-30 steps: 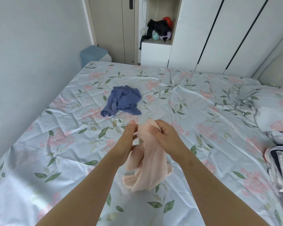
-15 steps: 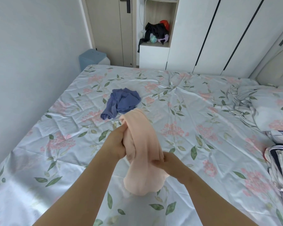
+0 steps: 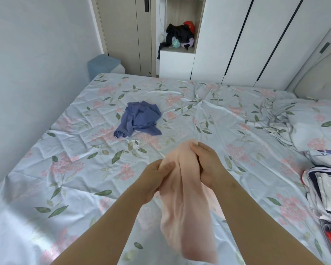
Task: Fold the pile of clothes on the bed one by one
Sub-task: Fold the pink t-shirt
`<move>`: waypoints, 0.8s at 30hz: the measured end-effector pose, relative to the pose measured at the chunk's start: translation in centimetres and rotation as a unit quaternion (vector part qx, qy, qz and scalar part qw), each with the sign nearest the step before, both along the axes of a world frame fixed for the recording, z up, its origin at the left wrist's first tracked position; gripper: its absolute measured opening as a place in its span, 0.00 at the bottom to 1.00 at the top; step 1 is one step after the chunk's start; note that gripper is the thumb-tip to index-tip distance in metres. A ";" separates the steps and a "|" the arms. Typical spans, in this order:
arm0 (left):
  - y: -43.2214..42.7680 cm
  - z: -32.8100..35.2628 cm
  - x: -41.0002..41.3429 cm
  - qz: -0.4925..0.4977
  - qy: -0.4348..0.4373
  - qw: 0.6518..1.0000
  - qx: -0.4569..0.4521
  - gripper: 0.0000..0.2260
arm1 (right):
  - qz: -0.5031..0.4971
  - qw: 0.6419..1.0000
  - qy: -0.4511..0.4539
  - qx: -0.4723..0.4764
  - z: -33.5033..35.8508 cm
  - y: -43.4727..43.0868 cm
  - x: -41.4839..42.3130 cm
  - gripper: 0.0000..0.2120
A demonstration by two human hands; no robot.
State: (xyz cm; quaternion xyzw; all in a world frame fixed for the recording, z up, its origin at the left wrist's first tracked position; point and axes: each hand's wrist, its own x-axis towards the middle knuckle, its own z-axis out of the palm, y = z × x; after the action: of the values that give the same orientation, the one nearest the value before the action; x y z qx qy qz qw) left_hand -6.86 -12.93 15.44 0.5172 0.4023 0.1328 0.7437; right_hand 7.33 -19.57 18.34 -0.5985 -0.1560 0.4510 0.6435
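peach garment [image 3: 182, 197] hangs bunched above the bed [image 3: 46, 169], gripped near its top by both hands: left hand [image 3: 151, 180] curls round its left side, thumb pressed on the cloth; right hand [image 3: 206, 163] clutches the upper edge, fingers closed over it. a blue garment [image 3: 139, 118] lies crumpled farther up the bed. folded clothes [image 3: 325, 190] sit stacked at the right edge. the niche [image 3: 200, 25] holds dark clothing [image 3: 177, 34], a teal ball [image 3: 175, 43] and a red item [image 3: 189, 26]. the blue bin [image 3: 103, 63] hides its contents.
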 end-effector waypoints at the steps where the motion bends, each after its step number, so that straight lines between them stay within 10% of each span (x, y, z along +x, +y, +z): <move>1: 0.2 0.0 0.2 0.040 0.004 0.999 -0.001 0.12 | 0.000 1.000 -0.013 0.004 -0.3 -0.3 0.3 0.06; 9: 3.0 2.6 1.2 0.283 -0.106 0.920 -0.250 0.10 | 0.245 0.942 -0.130 -0.190 -3.1 -4.2 0.3 0.15; 13: 2.6 3.3 0.7 0.224 -0.064 0.971 -0.048 0.15 | 0.058 0.988 0.044 -0.136 -1.4 -2.2 0.7 0.12; 17: 0.7 4.0 0.2 0.011 -0.052 0.997 0.063 0.09 | -0.002 0.948 0.311 -0.065 0.9 -0.7 0.8 0.16; 21: -0.1 4.0 0.6 -0.120 -0.157 0.980 0.026 0.20 | 0.011 0.945 0.323 -0.045 1.1 -0.6 0.5 0.15; 24: -0.3 3.4 1.5 -0.060 -0.128 0.988 0.060 0.10 | -0.018 0.953 0.302 -0.022 0.6 -0.9 0.7 0.14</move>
State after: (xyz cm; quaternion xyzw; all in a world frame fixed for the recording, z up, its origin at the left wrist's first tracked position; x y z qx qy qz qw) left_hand -5.38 -13.24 18.87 0.5625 0.2635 0.1771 0.7634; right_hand 8.01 -20.45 18.93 -0.4511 0.0666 0.6023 0.6552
